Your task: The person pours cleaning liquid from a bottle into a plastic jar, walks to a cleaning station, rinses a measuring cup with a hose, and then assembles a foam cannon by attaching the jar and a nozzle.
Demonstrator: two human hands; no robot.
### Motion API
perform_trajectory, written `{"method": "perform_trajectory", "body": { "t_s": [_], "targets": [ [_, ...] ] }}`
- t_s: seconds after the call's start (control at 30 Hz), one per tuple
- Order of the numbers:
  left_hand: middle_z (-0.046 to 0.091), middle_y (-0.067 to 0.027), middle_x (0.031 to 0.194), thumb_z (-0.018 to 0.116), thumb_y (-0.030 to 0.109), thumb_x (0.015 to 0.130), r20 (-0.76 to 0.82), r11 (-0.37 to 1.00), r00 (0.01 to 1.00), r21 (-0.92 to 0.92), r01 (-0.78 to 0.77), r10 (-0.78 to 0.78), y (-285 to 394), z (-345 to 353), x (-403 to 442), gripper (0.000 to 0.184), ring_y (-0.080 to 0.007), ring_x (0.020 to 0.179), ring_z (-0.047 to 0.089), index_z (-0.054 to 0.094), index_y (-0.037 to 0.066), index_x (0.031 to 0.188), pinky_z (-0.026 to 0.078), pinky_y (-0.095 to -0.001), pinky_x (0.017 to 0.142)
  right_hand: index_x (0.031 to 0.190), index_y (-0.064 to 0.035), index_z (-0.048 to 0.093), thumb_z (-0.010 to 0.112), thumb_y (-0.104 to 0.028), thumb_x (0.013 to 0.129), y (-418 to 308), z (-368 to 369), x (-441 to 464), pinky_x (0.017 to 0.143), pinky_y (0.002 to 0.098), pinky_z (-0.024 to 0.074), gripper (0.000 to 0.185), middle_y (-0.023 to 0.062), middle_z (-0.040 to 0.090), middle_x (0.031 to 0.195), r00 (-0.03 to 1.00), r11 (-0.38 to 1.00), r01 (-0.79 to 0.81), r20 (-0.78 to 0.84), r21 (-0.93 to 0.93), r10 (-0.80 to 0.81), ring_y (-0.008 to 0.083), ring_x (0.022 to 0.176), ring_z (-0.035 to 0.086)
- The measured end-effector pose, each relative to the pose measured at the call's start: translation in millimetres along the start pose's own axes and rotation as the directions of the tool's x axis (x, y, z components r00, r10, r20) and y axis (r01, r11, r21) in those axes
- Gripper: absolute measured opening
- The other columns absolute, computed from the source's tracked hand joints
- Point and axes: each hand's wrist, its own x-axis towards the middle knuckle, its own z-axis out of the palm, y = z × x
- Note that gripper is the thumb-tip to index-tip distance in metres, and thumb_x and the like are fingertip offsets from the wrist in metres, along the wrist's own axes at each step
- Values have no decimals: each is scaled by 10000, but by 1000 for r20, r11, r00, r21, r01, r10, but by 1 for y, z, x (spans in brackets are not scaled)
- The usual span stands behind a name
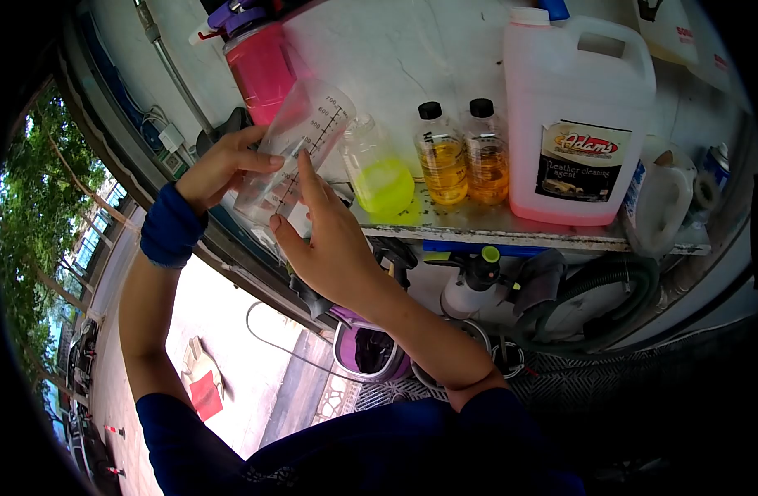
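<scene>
A clear measuring cup [315, 116] with printed marks is held tilted in front of the shelf. My left hand [230, 165] grips it from the left, thumb across its side. My right hand [325, 236] is at its lower right, index finger raised against the scale and thumb near the lower end, fingers apart. Just behind stands a clear bottle of yellow-green liquid [383, 183]. Farther right are two black-capped bottles, one with yellow liquid [442, 169] and one with orange liquid [487, 169]. A pink bottle [263, 70] with a purple top is behind the cup.
A large jug of pink liquid [523, 107] stands on the worn shelf [511, 234], with a spray can [714, 165] at its right end. Below are a pump sprayer [470, 289], a coiled hose [598, 322] and a purple bucket [346, 351]. An open doorway lies at left.
</scene>
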Motion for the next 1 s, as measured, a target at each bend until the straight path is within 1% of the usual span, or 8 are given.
{"method": "perform_trajectory", "body": {
  "t_s": [0.3,0.37,0.57,0.8,1.0],
  "targets": [
    [628,-125,1160,722,244,797,-2,1000,1000,10,27,-27,10,-3,-4,646,-191,968,668,495,-1,1351,570,-304,804,1446,172,94,554,-171,925,-6,1,1,1039,512,362,775,484,371,1271,1000,999,18,6,30,-18,584,1210,426],
    [623,-134,1173,713,257,805,11,999,1000,43,21,-21,11,-4,-5,654,-202,983,669,484,-3,1360,581,-314,790,1445,173,95,556,-166,924,-6,1,2,1038,510,365,774,481,371,1274,1000,999,26,5,41,-26,579,1213,426],
    [619,-146,1181,703,270,816,68,999,998,50,7,-10,10,-11,0,667,-227,1010,667,467,-8,1374,591,-327,786,1446,172,96,560,-156,923,-5,2,3,1033,504,371,772,464,366,1290,999,998,37,5,50,-38,562,1228,422],
    [623,-146,1171,708,275,810,41,997,999,68,22,-25,13,-13,0,673,-225,1011,665,471,-10,1371,600,-336,776,1453,159,96,560,-161,925,-6,3,3,1038,504,367,773,463,352,1305,999,997,39,5,69,-39,561,1232,415],
    [631,-142,1139,715,284,804,34,995,999,95,25,-28,14,-18,2,662,-218,984,666,492,-13,1352,606,-320,762,1461,147,92,560,-177,927,-6,4,4,1038,509,367,781,463,363,1299,999,998,32,11,49,-32,562,1235,417]
  ]
}}
